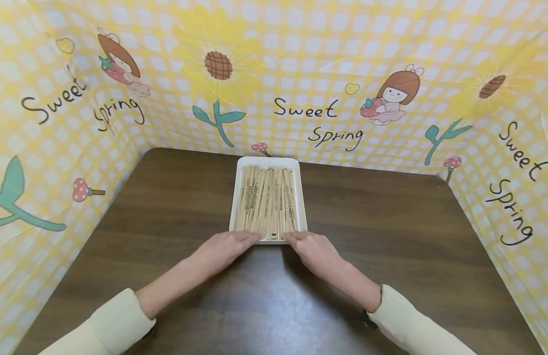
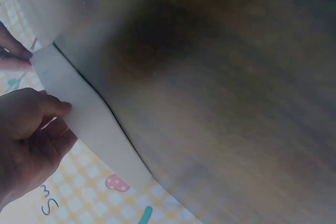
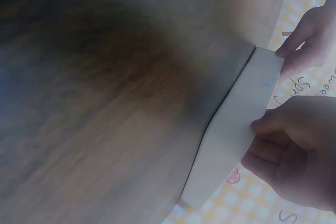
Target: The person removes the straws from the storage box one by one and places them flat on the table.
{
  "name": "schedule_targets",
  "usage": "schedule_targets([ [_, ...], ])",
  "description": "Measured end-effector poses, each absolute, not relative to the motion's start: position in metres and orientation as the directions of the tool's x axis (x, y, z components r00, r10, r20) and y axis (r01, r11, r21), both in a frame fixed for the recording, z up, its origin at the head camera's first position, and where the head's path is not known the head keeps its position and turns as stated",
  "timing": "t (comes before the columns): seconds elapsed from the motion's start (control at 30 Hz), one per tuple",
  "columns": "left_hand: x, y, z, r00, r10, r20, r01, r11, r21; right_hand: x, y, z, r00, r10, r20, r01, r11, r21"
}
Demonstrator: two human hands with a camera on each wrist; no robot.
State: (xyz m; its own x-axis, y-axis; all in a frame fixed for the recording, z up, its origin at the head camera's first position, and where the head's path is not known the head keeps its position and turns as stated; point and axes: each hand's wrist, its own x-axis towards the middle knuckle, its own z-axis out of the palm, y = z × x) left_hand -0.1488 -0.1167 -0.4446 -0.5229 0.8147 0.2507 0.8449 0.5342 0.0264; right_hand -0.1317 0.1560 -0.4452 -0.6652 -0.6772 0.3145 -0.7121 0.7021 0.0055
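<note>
A white rectangular tray (image 1: 268, 161) lies on the table, filled with a layer of long, thin tan sticks (image 1: 267, 202) bearing dark print. They lie side by side, pointing away from me, a few slightly crossed. My left hand (image 1: 225, 246) grips the near left corner, fingers over the rim. At the near right corner, my right hand (image 1: 315, 249) holds the rim likewise. In the left wrist view, that thumb presses the tray's outer wall (image 2: 100, 119) with the fingers behind the rim. The right wrist view shows the right thumb against the same wall (image 3: 231, 124).
Under the tray is a dark brown wooden table (image 1: 367, 222) with rounded far corners. A yellow-and-white checked cloth (image 1: 318, 44), printed with flowers and lettering, stands as walls at the back and both sides. The tray's far end is close to the back cloth.
</note>
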Motion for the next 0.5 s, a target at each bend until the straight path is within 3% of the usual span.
schedule_targets([
  [0.5, -0.155, -0.085, -0.445, -0.461, 0.854, 0.24, 0.878, 0.479, -0.017, -0.117, 0.187, -0.445, -0.726, -0.62, 0.298, -0.652, 0.758, -0.009],
])
